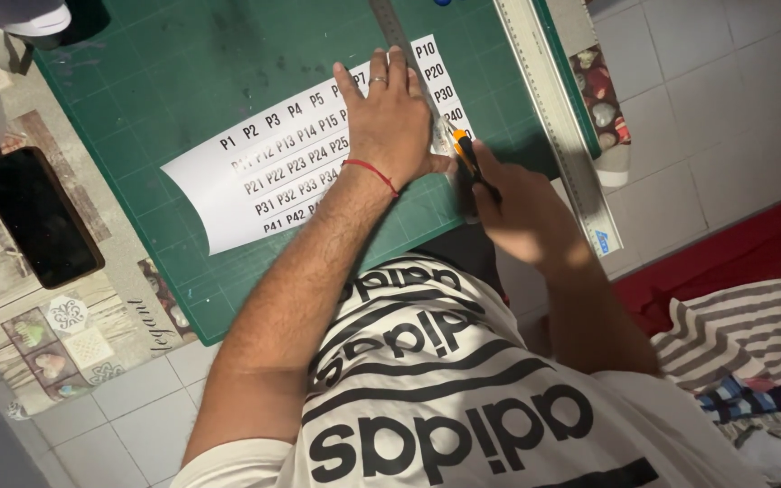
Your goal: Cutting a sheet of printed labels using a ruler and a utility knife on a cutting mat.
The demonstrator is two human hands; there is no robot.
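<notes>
Green cutting mat (201, 81) on patterned table (65, 334), upper left of frame; pale tiled floor (734, 99) right. Left hand (390, 122) flat, fingers spread, pressing steel ruler (399, 41) onto white printed sheet (255, 172). Right hand (517, 208) closed round orange-black knife (467, 163) at ruler edge.

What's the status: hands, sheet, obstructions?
Left hand flat, pinning steel ruler on printed sheet. Right hand grips orange knife at ruler edge. Cutting mat beneath.
</notes>
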